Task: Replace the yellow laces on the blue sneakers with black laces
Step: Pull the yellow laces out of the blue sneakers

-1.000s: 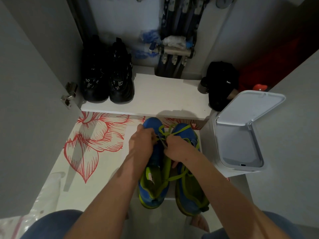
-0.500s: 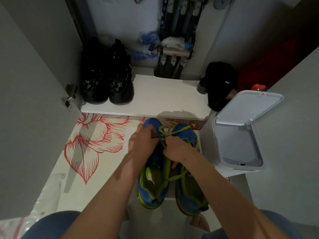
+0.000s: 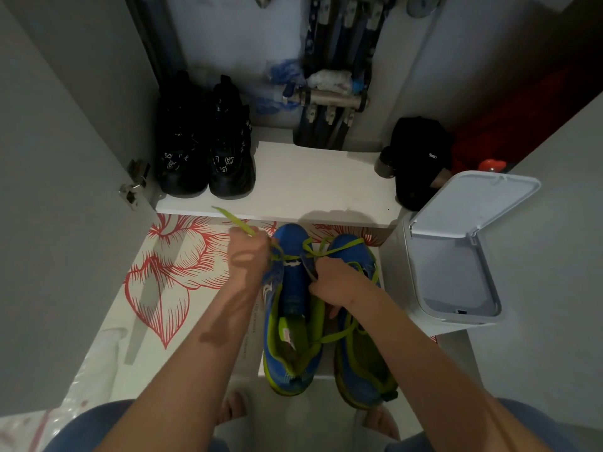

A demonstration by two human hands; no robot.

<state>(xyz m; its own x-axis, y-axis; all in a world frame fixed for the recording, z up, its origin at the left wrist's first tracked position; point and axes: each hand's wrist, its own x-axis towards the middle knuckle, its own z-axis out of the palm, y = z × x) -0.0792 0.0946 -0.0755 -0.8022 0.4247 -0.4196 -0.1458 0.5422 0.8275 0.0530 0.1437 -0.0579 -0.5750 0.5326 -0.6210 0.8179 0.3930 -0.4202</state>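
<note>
Far left, a grey door (image 3: 65, 190) with a metal hinge (image 3: 133, 185) at its edge. Next, a pair of black shoes (image 3: 205, 148) side by side on a white shelf (image 3: 310, 177), toes toward the camera. Below the shelf, a white surface printed with red flowers (image 3: 169, 275). On it, just in front of the shelf edge, the blue sneakers (image 3: 287, 236), side by side, toes toward the shelf, heels past the near edge. Then the left hand (image 3: 248, 256), just left of the left sneaker (image 3: 290, 308), fingers curled round the yellow lace (image 3: 235, 220), loose tip poking up and left beyond the knuckles, the rest crossing the eyelets near the toe. Between the two shoes, the right hand (image 3: 336, 282), fingers pinching the right eyelet flap of the left sneaker. Beside it, the right sneaker (image 3: 359, 353) with its own loose lace (image 3: 346, 248) across the toe. Farther right, a black cap (image 3: 421, 158) at the shelf end, then a white bin (image 3: 456, 278) with lid raised.
</note>
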